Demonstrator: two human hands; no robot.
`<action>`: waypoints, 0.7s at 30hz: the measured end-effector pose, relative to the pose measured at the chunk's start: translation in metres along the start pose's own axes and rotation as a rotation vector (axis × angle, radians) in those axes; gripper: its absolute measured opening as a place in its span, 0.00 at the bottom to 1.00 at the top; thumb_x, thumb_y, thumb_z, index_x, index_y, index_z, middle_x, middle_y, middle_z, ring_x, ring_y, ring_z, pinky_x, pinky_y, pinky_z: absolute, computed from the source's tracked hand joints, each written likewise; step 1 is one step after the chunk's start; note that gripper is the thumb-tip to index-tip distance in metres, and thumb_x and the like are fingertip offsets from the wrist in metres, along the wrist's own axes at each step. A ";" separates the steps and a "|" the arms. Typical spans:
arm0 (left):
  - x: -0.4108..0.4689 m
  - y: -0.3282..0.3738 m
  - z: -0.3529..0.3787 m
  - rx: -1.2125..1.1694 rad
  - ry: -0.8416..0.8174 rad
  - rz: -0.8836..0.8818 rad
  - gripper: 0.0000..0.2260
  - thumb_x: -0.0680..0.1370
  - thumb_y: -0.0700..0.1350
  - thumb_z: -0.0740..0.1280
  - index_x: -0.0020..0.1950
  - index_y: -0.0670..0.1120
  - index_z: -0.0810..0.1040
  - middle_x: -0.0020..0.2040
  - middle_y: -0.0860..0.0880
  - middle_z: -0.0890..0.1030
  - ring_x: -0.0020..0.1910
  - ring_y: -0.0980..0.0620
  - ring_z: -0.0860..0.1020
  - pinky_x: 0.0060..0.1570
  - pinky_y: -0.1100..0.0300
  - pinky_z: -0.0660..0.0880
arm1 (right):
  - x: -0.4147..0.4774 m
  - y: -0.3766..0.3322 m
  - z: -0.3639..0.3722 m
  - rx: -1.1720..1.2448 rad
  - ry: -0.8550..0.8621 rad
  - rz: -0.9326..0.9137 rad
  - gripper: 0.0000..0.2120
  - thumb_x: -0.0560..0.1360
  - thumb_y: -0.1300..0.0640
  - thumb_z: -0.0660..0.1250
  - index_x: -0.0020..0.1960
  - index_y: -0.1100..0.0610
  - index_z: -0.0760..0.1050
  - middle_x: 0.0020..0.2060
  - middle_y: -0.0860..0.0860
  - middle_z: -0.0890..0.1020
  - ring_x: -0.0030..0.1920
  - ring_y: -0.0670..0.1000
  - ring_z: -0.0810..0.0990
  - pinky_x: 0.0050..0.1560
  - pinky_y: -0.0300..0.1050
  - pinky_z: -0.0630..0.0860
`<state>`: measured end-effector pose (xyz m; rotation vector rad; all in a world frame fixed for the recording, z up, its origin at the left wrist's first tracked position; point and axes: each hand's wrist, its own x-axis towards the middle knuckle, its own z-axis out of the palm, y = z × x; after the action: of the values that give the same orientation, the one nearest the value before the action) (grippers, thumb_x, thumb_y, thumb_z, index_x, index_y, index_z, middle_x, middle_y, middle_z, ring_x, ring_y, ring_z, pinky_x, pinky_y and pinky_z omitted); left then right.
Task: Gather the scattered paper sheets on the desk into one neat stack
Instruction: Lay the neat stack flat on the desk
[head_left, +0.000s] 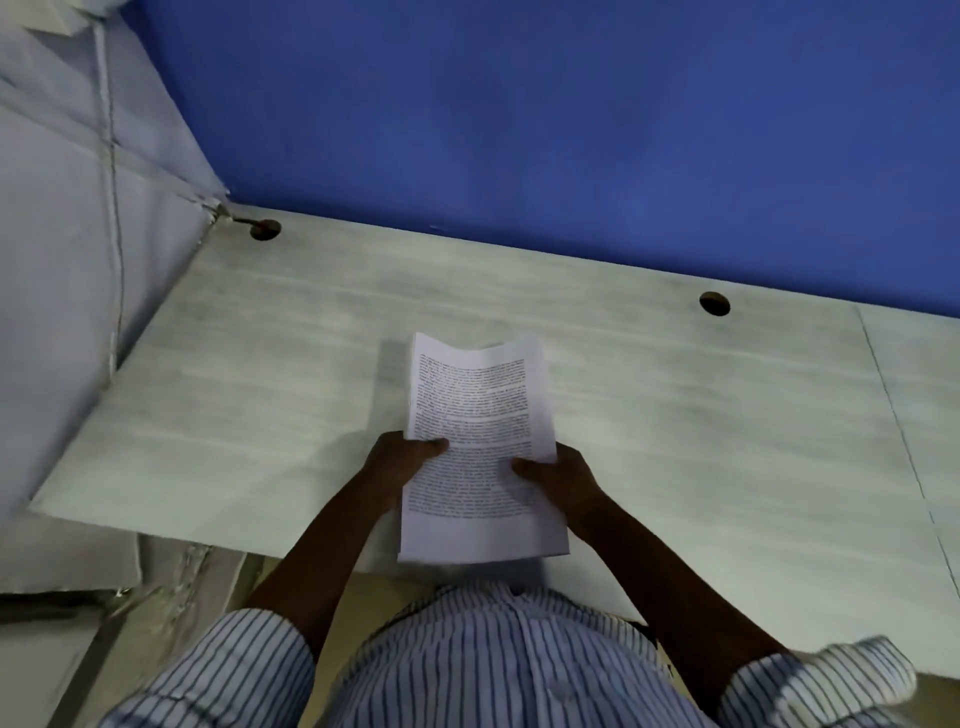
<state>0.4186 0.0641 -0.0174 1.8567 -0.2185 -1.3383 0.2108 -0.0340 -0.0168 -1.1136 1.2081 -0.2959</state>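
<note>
A stack of white paper sheets (478, 415) with printed text on the top page is held above the pale desk (234, 405), near its front edge. My left hand (397, 460) grips the stack's left edge, thumb lying on the top page. My right hand (558, 478) grips the right edge, its thumb also on the page. The far end of the stack curls up slightly. I see no loose sheets elsewhere on the desk.
A blue wall (571, 130) runs behind the desk. Two round cable holes (265, 229) (714, 303) sit near the back edge. A pale panel (62, 260) bounds the left side. A seam (893, 415) crosses the desk at the right.
</note>
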 end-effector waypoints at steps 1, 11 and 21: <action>0.008 0.001 0.000 0.036 0.019 -0.002 0.19 0.73 0.46 0.77 0.61 0.40 0.81 0.49 0.45 0.83 0.45 0.47 0.82 0.44 0.58 0.79 | 0.005 0.003 0.005 0.008 0.023 0.006 0.16 0.72 0.64 0.75 0.60 0.64 0.81 0.54 0.58 0.85 0.47 0.52 0.85 0.48 0.43 0.83; 0.032 0.007 -0.015 0.602 0.285 0.149 0.22 0.73 0.53 0.74 0.60 0.39 0.78 0.57 0.44 0.82 0.56 0.41 0.80 0.50 0.55 0.77 | 0.024 0.011 0.025 -0.316 0.188 0.024 0.22 0.71 0.49 0.76 0.61 0.58 0.78 0.55 0.51 0.83 0.54 0.52 0.82 0.55 0.48 0.80; -0.038 -0.046 -0.022 0.614 0.331 0.161 0.19 0.78 0.52 0.69 0.61 0.40 0.76 0.58 0.42 0.81 0.56 0.41 0.80 0.51 0.55 0.73 | -0.033 0.046 0.017 -0.695 0.186 0.019 0.30 0.76 0.45 0.69 0.71 0.60 0.69 0.64 0.56 0.78 0.62 0.56 0.77 0.63 0.52 0.75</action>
<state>0.4075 0.1265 -0.0203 2.4712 -0.6444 -0.8863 0.1958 0.0197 -0.0357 -1.6951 1.5401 0.0526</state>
